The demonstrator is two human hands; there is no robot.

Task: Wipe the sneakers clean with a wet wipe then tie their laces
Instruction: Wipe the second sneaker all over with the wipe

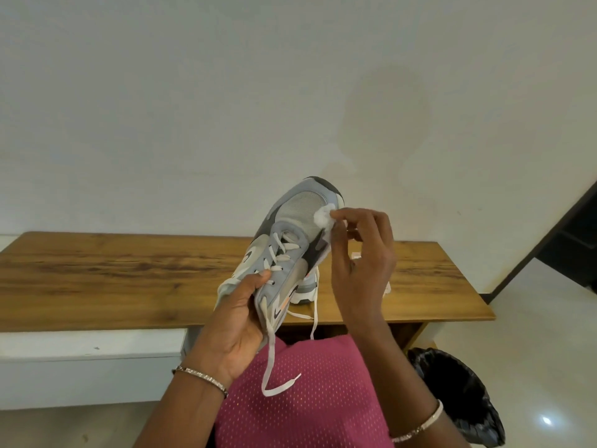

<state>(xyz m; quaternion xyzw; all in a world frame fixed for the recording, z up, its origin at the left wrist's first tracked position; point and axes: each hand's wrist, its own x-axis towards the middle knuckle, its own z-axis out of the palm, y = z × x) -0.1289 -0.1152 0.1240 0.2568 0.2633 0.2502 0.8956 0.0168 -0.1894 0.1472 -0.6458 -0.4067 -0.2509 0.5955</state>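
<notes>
We hold the sneaker point(287, 250) up off the desk point(129, 270), our left hand point(235, 321) curled round its heel end with the thumb pressed among the laces point(277, 250). From that grip the shoe's long axis runs up and away, toe pointing toward the wall. Our right hand point(361, 257) pinches a bunched wet wipe point(324, 216) between thumb and fingertips, and the wipe touches the shoe's right flank just behind the toe cap. So the surface to be cleaned lies directly left of the right grip, touching it, and the right hand is the nearer one to the toe. We judge the wiping step is under way; the next stroke probably needs to travel along the long axis, back toward the left grip or forward over the toe. The laces hang loose below our left hand, untied. A second sneaker point(307, 289) sits on the desk just beneath the right wrist, mostly hidden.
</notes>
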